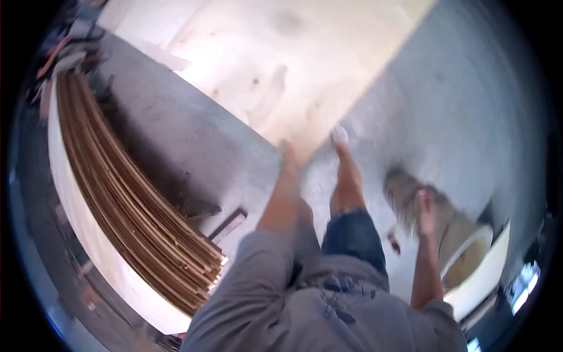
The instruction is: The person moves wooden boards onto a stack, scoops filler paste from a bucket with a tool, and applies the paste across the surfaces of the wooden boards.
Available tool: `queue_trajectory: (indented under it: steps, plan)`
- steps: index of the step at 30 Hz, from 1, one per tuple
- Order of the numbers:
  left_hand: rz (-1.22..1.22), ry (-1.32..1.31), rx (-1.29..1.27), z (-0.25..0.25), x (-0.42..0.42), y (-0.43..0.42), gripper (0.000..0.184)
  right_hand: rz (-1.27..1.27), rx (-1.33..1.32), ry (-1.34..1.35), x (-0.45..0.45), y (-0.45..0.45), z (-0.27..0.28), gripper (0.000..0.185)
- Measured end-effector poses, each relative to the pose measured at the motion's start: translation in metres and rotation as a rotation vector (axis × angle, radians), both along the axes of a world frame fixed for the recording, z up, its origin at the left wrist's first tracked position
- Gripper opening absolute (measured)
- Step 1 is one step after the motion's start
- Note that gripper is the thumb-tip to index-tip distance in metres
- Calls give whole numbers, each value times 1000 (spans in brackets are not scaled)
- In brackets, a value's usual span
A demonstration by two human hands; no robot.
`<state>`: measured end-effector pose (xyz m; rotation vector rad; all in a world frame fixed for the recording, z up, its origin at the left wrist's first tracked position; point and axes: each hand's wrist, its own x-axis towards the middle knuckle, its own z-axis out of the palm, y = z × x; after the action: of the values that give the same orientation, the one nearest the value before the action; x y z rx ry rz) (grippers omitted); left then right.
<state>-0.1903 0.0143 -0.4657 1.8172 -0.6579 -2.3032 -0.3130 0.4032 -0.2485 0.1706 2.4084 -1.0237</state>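
A large pale plywood sheet (258,76) spreads across the top of the head view, one corner pointing toward me. My left hand (288,154) is at that corner, closed on it; blur softens the fingers. Out to the right, my right hand (426,212) is raised away from the sheet, holding nothing that I can see. Its fingers look stretched out, though blurred. Beneath and beside it lies a tan tube-like roll (451,232) with a pale round rim.
To the left, a stack of thin brown boards (126,193) stands on edge, with a pale panel (82,205) along its outer side. A short dark bar (229,224) lies by the stack's near end. Grey concrete floor (463,105) shows around the sheet.
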Motion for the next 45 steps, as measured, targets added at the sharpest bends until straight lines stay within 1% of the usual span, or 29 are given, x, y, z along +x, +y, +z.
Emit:
queue_trajectory:
  steps: [1, 5, 6, 7, 8, 10, 13, 16, 19, 20, 21, 22, 24, 26, 27, 28, 29, 30, 32, 33, 34, 35, 36, 37, 38, 39, 41, 42, 45]
  plan:
    - [55, 52, 48, -2, -4, 3, 47, -64, -282, -152, -21, -37, -55, 48]
    - [-102, -166, -59, -45, 22, 5, 47, -332, -354, -614, -79, -167, -157, 67]
    - [5, -39, -39, 16, 2, 3, 45, -398, -335, -674, -88, -202, -171, 71]
    - [-71, -13, -146, 6, 11, 4, 39, -476, -328, -699, -92, -225, -191, 75]
    - [-66, -54, -142, 0, 20, 9, 36, -552, -456, -706, -90, -249, -199, 79]
    - [-179, -239, -343, 41, 11, 6, 60, -630, -611, -687, -82, -293, -202, 82]
    - [-113, -286, -73, 44, 26, 8, 59, -507, -518, -671, -70, -314, -179, 75]
    - [-50, -73, 10, 49, 53, -2, 57, -565, -538, -599, -55, -311, -198, 72]
    - [-27, 38, -288, 31, 97, -12, 53, -437, -696, -571, 13, -317, -216, 65]
    - [-254, -84, -474, 3, 128, -14, 52, -404, -793, -567, 46, -327, -222, 62]
    - [-579, -255, -417, 8, 159, -46, 51, -372, -892, -566, 80, -341, -221, 59]
    - [-935, -383, -363, 17, 190, -81, 51, -489, -699, -651, 104, -368, -224, 53]
    - [-408, -346, -429, 14, 267, -106, 44, -321, -874, -718, 182, -391, -216, 66]
    - [39, -214, -404, 37, 323, -127, 38, -498, -1050, -1282, 216, -390, -206, 83]
    - [-51, -237, -381, 81, 333, -144, 34, -433, -671, -1318, 200, -391, -144, 96]
    - [168, -93, -314, 76, 368, -132, 32, -557, -673, -1261, 177, -360, -162, 93]
    - [292, -158, -360, 152, 346, -129, 29, -453, -895, -1244, 128, -313, -166, 77]
    - [218, -318, -377, 148, 372, -113, 30, -410, -662, -855, 80, -289, -178, 73]
    - [380, -217, -429, 126, 418, -84, 27, -787, -713, -636, -31, -251, -162, 78]
    - [-332, -677, -642, 89, 451, -62, 30, -978, -728, -526, -77, -247, -143, 82]
    - [-999, -1229, -811, 59, 476, -42, 38, -896, -875, -646, -110, -251, -149, 80]
    - [-208, -948, -846, 85, 436, -34, 42, -806, -1011, -769, -146, -255, -162, 79]
    - [-20, -980, -739, 122, 413, -16, 49, -722, -1118, -897, -169, -253, -170, 77]
    - [194, -1001, -643, 180, 370, -4, 56, -378, -448, -490, -184, -239, -225, 67]
    - [414, -1018, -565, 238, 327, 8, 64, -514, -693, -772, -205, -236, -231, 48]
    - [435, -1015, -443, 241, 319, 2, 66, -397, -981, -796, -214, -218, -238, 35]
    - [343, -1089, -601, 254, 297, -27, 72, -517, -994, -822, -234, -263, -127, 29]
    - [274, -1140, -639, 265, 300, -2, 76, -575, -836, -818, -254, -240, -167, 32]
    - [144, -1194, -531, 322, 262, 15, 82, -377, -901, -780, -281, -268, -45, 48]
